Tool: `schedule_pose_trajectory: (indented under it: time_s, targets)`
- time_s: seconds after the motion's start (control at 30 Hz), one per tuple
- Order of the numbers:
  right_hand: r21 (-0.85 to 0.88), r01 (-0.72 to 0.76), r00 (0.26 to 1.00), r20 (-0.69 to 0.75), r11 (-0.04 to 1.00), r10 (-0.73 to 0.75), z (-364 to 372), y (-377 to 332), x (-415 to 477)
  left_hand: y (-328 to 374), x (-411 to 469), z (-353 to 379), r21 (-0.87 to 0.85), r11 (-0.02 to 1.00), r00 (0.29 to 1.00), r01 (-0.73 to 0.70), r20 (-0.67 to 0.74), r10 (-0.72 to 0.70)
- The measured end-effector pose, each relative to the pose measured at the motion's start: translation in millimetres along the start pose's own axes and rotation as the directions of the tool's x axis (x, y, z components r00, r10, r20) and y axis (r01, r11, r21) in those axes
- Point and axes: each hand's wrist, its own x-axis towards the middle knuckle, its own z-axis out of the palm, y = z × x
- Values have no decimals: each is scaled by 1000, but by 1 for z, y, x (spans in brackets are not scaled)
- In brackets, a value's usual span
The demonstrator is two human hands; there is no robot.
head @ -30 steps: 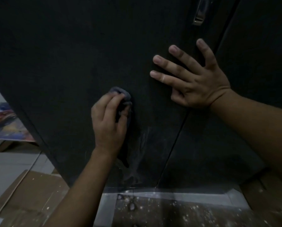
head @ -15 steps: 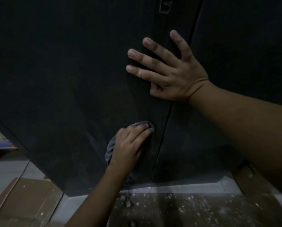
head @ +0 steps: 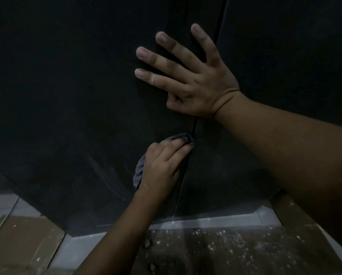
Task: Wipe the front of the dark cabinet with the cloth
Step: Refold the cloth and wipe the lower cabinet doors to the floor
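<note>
Head view: the dark cabinet [head: 76, 96] fills most of the pic, w/ a vertical door seam [head: 178, 195] running down its front, a bit right of centre. All places below are given vs that seam.

Left hand [head: 162, 167]: low on the cabinet front, just left of the seam, w/ the fingertips reaching right up to it. Its fingers [head: 178, 153] are bent over the cloth [head: 139, 172] and hold it bunched against the door panel. The thumb isn't visible. The cloth is grey and mostly hidden under the palm. One fold sticks out on the hand's far side from the seam, and a rolled edge shows past the fingertips, touching the seam.

Right hand [head: 194, 84]: higher up the seam than the left hand, apart from the cloth. It lies flat on the cabinet, fingers straight and spread wide, nothing in it. The heel of the hand sits across the seam. The fingers point up and to the left of it, thumb tucked low on the left side. The forearm comes in from the right.

Faint pale streaks [head: 108, 175] mark the panel left of the seam, approx level w/ the cloth.

Below the seam's bottom end is a pale strip [head: 215, 219] along the cabinet's foot, then dark floor [head: 235, 253] w/ white specks. Brown cardboard [head: 21, 243] lies far left of the seam. Light is dim, so panel detail is hard to read.
</note>
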Motion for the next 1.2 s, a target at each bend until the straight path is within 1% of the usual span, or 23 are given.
schedule_pose_trajectory:
  time_s: [0.1,0.17,0.23,0.3,0.37,0.4,0.43,0.53,0.6,0.63,0.7,0.77,0.8,0.87,0.93,0.97,1.0,1.07,1.13,1.2]
  targets:
    - [-2,-11,1000,-15,1000,11,0,0,0,0,-26,16,36,998,985,-52,169,45]
    - [4,-11,999,-30,1000,11,0,-1,0,-3,-45,25,50,998,973,-36,230,23]
    - [11,-11,999,-48,1000,12,1,-3,0,-9,-63,31,71,996,959,-56,281,34]
    - [18,-18,998,-61,1000,19,2,-2,0,-15,-79,34,109,988,925,-112,374,63]
    - [21,-23,997,-73,1000,24,3,-1,0,-19,-89,36,141,980,889,-142,454,64]
    - [20,-22,997,-77,1000,24,3,-1,0,-21,-91,36,142,979,891,-144,449,66]
    - [19,-20,997,-81,1000,21,3,-2,0,-21,-90,35,131,982,909,-139,411,74]
    - [24,-16,996,-91,1000,18,4,-2,-1,-17,-69,29,66,995,980,-71,189,57]
    - [23,-18,995,-99,1000,20,5,-2,-1,-9,-49,24,31,999,998,-38,57,36]
    - [17,-17,995,-98,1000,19,6,-2,-2,-6,-41,24,25,999,999,-35,30,34]
    - [6,-14,995,-94,1000,14,6,-2,-1,-3,-34,26,32,999,998,-41,58,39]
    - [5,-12,996,-91,1000,12,6,-4,-2,-6,-42,30,55,996,988,-70,145,62]
    - [3,-12,996,-88,1000,12,5,-4,-2,-8,-50,33,68,992,975,-107,205,91]
    - [-11,-14,997,-81,1000,13,5,-3,-3,-13,-72,38,91,979,913,-181,385,133]
    - [-17,-10,997,-77,1000,8,4,-2,-4,-20,-95,41,136,968,829,-211,549,104]
    - [-9,-3,997,-80,1000,3,4,-3,-4,-25,-104,40,169,961,800,-218,595,77]
    - [4,1,996,-89,1000,-1,4,-3,-3,-30,-111,38,197,954,784,-225,618,57]
    - [17,-1,993,-115,1000,3,5,-4,-2,-42,-122,32,230,942,788,-243,614,54]
    - [8,3,993,-118,1000,-2,6,-3,-2,-50,-124,24,244,934,824,-261,560,84]
    - [2,7,994,-111,1000,-7,6,-2,-3,-54,-118,16,257,928,879,-270,460,128]
